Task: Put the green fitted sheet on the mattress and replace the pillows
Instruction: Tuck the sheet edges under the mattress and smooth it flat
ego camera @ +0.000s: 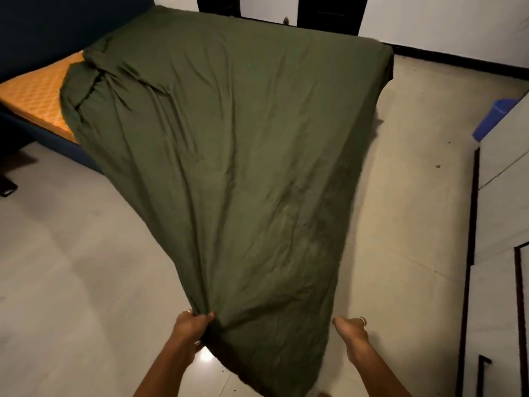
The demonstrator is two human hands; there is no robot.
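Note:
The dark green fitted sheet (229, 144) stretches from my hands up over most of the bed, hanging in the air above the floor. Its far right corner drapes over the mattress corner; at the left it is bunched in folds. The orange patterned mattress (37, 96) shows bare at the far left. My left hand (191, 325) grips a gathered corner of the sheet. My right hand (350, 329) grips the sheet's near edge, its fingers partly hidden behind the cloth. No pillows are in view.
A dark blue bed frame and headboard (43, 24) run along the left. Pale tiled floor (71, 267) lies around me. A blue bin (492, 118) stands at the right beside white wardrobe panels (503, 196). Dark doors are on the far wall.

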